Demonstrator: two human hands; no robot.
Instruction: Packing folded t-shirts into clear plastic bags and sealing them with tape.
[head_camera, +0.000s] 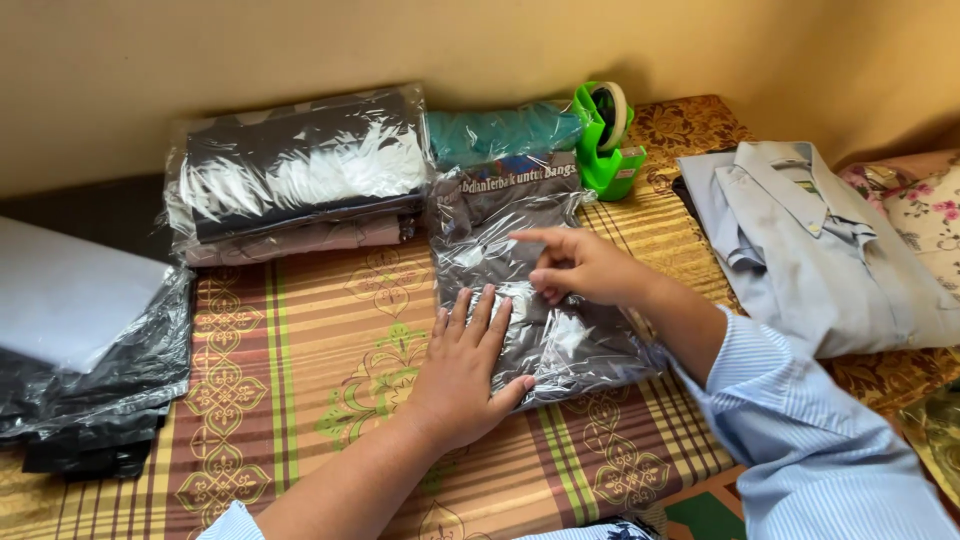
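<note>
A folded dark grey garment in a clear plastic bag (500, 230) lies on the patterned bedcover (300, 340). My left hand (465, 370) presses flat on the bag's near left part, fingers spread. My right hand (580, 265) rests on the bag's right side, index finger stretched out to the left over the plastic. Neither hand grips anything. Both arms wear light blue striped sleeves.
A stack of bagged dark and pink garments (300, 175) sits at the back left, a teal bagged one (500, 132) behind. A green tape dispenser (605, 140) stands by the wall. A folded light blue shirt (820, 250) lies right. Black plastic bags (90, 370) lie left.
</note>
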